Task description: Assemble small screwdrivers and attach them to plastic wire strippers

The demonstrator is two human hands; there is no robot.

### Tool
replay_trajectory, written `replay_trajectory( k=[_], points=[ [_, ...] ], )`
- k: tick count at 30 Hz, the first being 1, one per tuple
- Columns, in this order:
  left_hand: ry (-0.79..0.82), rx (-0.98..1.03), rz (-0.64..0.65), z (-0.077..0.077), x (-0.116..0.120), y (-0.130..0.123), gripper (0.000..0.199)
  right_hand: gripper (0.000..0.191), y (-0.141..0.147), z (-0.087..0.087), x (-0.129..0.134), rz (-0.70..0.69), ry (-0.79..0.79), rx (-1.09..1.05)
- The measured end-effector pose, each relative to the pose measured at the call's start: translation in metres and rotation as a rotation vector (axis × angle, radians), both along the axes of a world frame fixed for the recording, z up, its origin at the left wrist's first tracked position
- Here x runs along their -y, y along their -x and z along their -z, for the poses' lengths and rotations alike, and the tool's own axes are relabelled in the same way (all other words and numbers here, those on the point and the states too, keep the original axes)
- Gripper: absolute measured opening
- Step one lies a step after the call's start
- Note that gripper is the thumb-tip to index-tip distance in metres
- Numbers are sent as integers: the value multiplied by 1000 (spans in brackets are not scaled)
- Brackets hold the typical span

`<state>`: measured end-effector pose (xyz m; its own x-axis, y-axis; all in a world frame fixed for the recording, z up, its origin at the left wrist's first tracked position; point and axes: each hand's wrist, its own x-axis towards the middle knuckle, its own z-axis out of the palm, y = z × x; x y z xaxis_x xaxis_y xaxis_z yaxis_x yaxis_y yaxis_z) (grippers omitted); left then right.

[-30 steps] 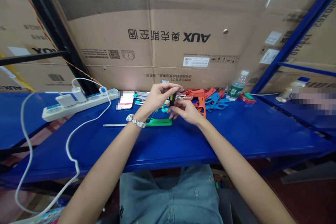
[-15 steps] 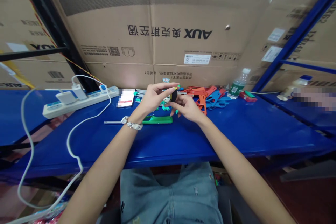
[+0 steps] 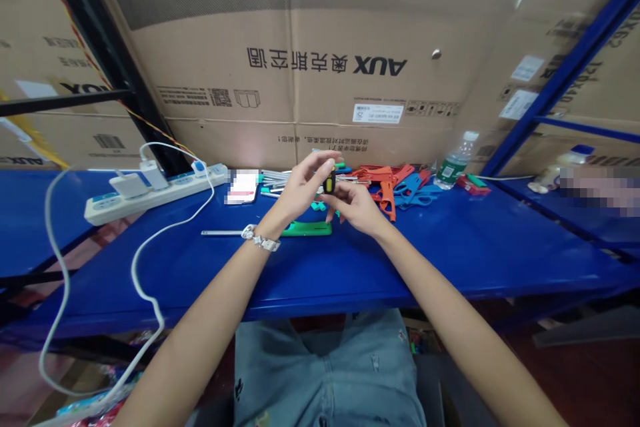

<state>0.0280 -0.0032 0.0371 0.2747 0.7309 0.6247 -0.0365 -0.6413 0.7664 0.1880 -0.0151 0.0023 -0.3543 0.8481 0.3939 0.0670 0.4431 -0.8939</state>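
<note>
My left hand (image 3: 306, 185) and my right hand (image 3: 356, 205) meet above the back middle of the blue table (image 3: 320, 280). Between their fingers is a small black and yellow object (image 3: 329, 181), perhaps a screwdriver handle. Fingers of both hands are closed round it, the left from above and the right from below. A green-handled tool with a metal rod (image 3: 310, 229) lies under my left wrist, partly hidden by it. Small teal pieces (image 3: 318, 206) lie behind the hands. To their right are orange plastic parts (image 3: 384, 185) and blue plastic parts (image 3: 415, 192).
A power strip (image 3: 150, 193) with white plugs and a cable runs along the left. A phone (image 3: 242, 187) lies beside thin metal rods (image 3: 275, 178). At the back right stand a water bottle (image 3: 454, 161) and a red box (image 3: 473, 185). Cardboard (image 3: 320, 27) closes off the back.
My left wrist has shifted slightly to the right, and its fingers have changed position on the black and yellow object, whose yellow part shows more. My right hand is nearly unchanged.
</note>
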Motion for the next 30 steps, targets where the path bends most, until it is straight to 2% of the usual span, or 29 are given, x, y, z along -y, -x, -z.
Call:
replay_trajectory(
  k=[2, 4, 6, 8, 10, 12, 17, 19, 22, 24, 26, 28, 30],
  points=[
    [62, -66, 93, -1, 1, 5, 37, 43, -3, -2, 3, -42, 5, 37],
    [105, -83, 108, 1, 0, 6, 40, 40, -2, 0, 5, -32, -9, 58],
    [97, -42, 53, 3, -2, 2, 39, 40, 2, 5, 5, 60, -52, 43],
    [54, 23, -38, 5, -3, -4, 36, 46, 7, 11, 3, 197, -87, -3],
    [16, 63, -135, 6, -3, -9, 37, 51, 9, 14, 0, 270, -80, -50],
    [-6, 53, -172, 5, -1, -10, 38, 55, 8, 13, -2, 236, -58, -65],
    [8, -60, 48, 1, 1, 2, 39, 45, -4, 0, 2, 16, -23, 23],
    [27, -69, 41, 2, 0, 4, 38, 42, -5, -1, 4, -21, -20, 53],
    [7, 6, -76, 5, -3, -1, 34, 41, 0, 6, 3, 67, -65, 6],
    [-4, 65, -147, 7, -4, -6, 36, 46, 5, 12, 1, 176, -82, -51],
    [-1, 74, -190, 7, -5, -8, 40, 52, 7, 14, -1, 223, -74, -72],
    [-3, 37, -159, 6, -4, -7, 36, 53, 7, 11, 0, 177, -60, -44],
    [-5, -15, -66, 3, -2, -2, 35, 48, 4, 5, 3, 82, -43, 8]
  ],
)
